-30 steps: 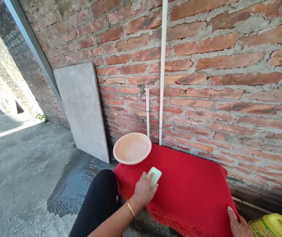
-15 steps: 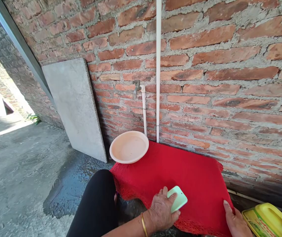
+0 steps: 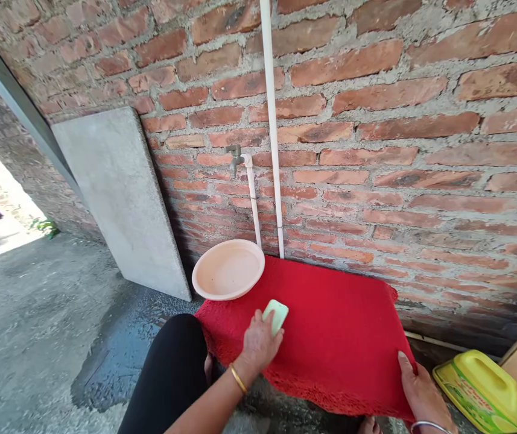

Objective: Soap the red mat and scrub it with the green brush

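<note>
A red cloth (image 3: 330, 325) with a lacy border is spread over a low surface against the wall. My left hand (image 3: 258, 343), with a gold bangle at the wrist, is closed round a pale green scrubbing brush (image 3: 277, 316). Its smooth back faces up; the underside on the cloth is hidden. At the cloth's right edge my right hand (image 3: 421, 389) grips it, thumb on top and the other fingers partly hidden. A pale pink basin (image 3: 228, 269) rests on the cloth's far left corner.
Above the basin a grey tap (image 3: 234, 160) sits on a white pipe by the brick wall (image 3: 376, 138). A grey slab (image 3: 117, 199) leans at the left. A yellow detergent jug (image 3: 484, 389) stands at the right. Wet concrete (image 3: 122, 343) lies beside my black-clad knee (image 3: 172, 361).
My left hand has pushed the brush away from me and leftward over the cloth, towards the basin. My right hand stays at the cloth's right edge. The view has shifted slightly right.
</note>
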Available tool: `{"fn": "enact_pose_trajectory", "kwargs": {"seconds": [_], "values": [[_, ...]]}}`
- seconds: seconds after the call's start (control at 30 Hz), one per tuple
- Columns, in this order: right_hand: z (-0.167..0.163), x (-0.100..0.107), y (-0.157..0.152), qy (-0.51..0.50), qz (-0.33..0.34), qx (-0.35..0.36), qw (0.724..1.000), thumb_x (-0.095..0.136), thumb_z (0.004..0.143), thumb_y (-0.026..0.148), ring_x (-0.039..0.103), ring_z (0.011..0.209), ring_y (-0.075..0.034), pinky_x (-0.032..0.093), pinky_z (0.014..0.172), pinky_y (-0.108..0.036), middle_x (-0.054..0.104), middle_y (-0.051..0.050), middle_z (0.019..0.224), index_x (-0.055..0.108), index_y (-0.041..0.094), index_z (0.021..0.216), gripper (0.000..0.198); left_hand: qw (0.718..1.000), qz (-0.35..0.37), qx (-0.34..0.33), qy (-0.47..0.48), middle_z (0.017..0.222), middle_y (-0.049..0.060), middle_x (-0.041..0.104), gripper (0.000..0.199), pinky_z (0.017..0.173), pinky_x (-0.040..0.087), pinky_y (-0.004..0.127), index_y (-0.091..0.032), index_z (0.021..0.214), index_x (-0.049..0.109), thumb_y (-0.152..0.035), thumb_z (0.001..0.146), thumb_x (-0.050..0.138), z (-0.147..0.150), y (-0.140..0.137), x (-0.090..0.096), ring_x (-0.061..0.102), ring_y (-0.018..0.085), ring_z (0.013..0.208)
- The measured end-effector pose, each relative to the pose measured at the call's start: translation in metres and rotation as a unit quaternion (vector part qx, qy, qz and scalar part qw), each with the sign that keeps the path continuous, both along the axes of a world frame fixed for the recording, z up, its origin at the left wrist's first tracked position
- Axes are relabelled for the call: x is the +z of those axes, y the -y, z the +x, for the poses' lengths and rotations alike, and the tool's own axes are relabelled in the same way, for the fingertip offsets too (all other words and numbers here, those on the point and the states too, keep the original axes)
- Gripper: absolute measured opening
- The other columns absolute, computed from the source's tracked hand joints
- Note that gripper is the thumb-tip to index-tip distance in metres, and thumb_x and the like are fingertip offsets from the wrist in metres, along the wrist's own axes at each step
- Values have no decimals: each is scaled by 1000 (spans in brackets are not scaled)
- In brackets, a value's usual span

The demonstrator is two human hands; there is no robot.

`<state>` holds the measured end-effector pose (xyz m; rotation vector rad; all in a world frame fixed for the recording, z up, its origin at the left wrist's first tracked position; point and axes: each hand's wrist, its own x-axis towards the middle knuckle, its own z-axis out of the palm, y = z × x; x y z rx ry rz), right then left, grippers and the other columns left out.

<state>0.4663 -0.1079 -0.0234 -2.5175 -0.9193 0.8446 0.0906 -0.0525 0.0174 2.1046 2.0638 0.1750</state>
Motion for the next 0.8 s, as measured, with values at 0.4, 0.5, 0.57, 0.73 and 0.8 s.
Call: {"fn": "enact_pose_trajectory", "kwargs": {"seconds": [0.4,0.5,0.57,0.73,0.8], "values": [[-3,1,0,-10,0,-8,1000,10,90,73,51,137,-39,39,114,-55,50,-26,150,40,8,150,94,996,-18,-54,68,144,12,55,59,105,49,39,-29,147,52,-50,91,54,14,-2,11,58,29,124],[-5,2,0,-2,-7,-12,1000,9,90,74,52,136,-37,41,113,-53,51,-25,149,39,9,151,94,999,7,27,31,130,13,60,54,93,54,37,-25,146,52,-44,96,49,-11,-29,19,63,27,114],[-4,1,1,5,-5,-12,1000,10,90,74,55,134,-36,43,111,-52,53,-25,147,40,9,151,94,998,11,60,11,126,14,60,53,88,55,36,-22,146,51,-42,97,48,-16,-39,19,63,27,112],[-1,-2,1,-6,9,-9,1000,13,92,73,56,132,-36,41,113,-51,55,-24,146,40,7,150,92,1000,8,10,10,138,17,55,58,99,51,40,-22,148,50,-45,95,52,22,-26,8,59,30,121],[0,-2,0,-9,2,-7,1000,13,92,72,54,134,-36,40,114,-52,53,-24,148,39,7,151,91,997,-14,-67,36,145,16,52,63,106,47,43,-25,149,50,-50,91,56,49,-9,2,56,33,127]]}}
